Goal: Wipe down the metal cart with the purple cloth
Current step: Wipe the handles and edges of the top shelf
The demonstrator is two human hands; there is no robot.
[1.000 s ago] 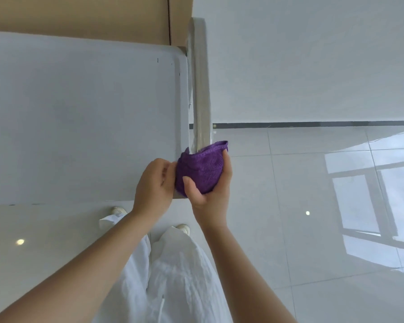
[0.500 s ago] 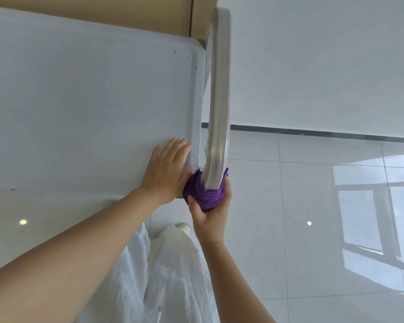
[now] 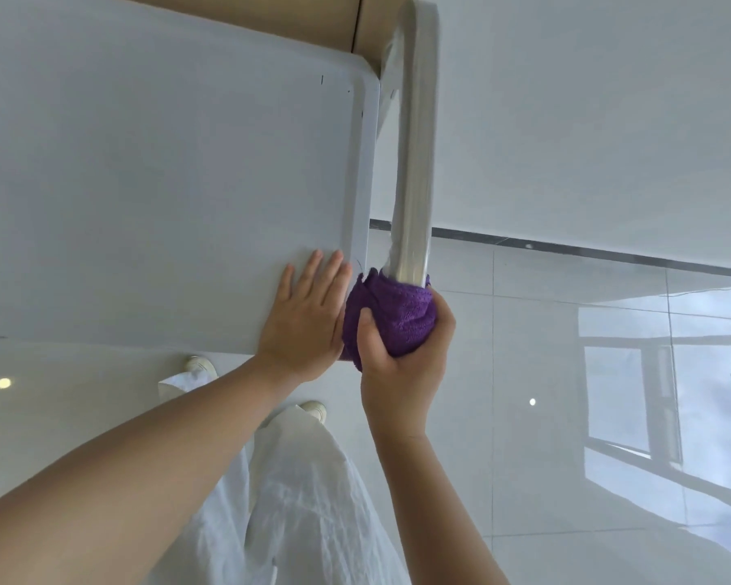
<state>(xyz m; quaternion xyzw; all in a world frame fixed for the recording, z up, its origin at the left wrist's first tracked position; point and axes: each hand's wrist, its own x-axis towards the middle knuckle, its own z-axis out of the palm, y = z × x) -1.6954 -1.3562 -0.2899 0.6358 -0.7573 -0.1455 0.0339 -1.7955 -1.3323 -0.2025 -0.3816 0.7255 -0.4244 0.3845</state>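
Purple cloth (image 3: 397,318) bunched round the near end of the cart's handle bar (image 3: 414,162), at the near right corner of the cart top (image 3: 144,183). The right hand (image 3: 401,365) clenches the cloth about the bar, thumb across its front. The bar's long axis runs away from this grip toward the far corner of the top, parallel to its right edge; the unwiped length thus appears to lie beyond the cloth, and a wiping stroke would likely slide along that axis. Left hand (image 3: 304,318) flat on the top, fingers straight, just beside the cloth, holding nothing. Tiled floor (image 3: 566,415) beneath.
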